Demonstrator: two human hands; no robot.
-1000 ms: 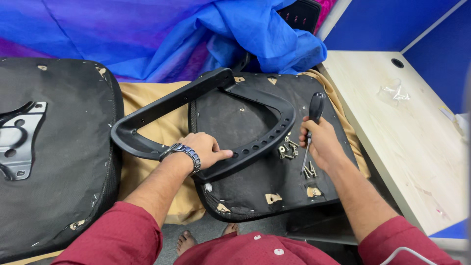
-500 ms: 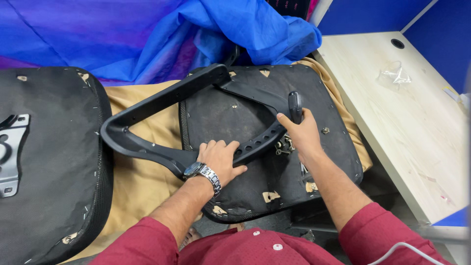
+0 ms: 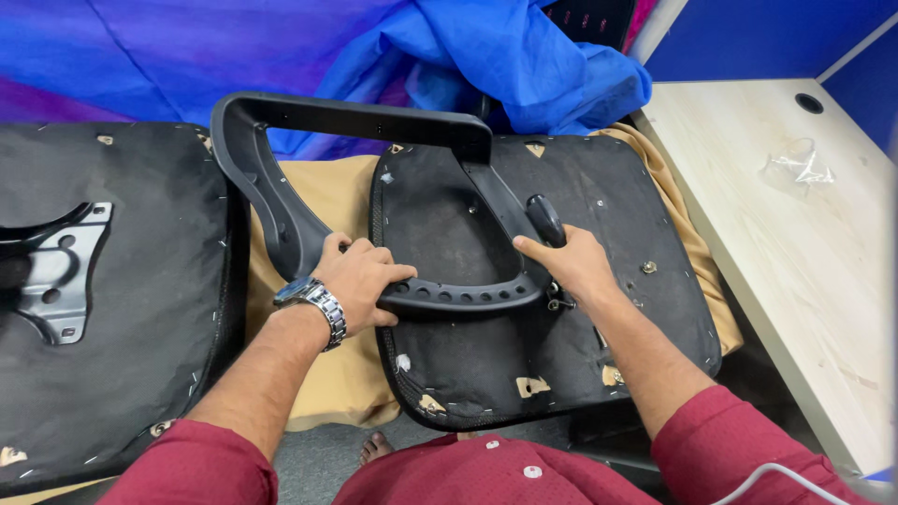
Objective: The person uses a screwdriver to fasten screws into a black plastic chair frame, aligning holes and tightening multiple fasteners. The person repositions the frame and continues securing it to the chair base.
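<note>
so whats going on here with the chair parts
A person in a red shirt is working on an upturned black chair seat that lies on a tan cloth. The left hand grips the lower bar of a black plastic armrest frame lying across the seat. The right hand holds a black-handled tool against the frame's end near small metal hardware. A second seat base with a metal bracket lies to the left, and blue fabric is bunched behind.
</note>
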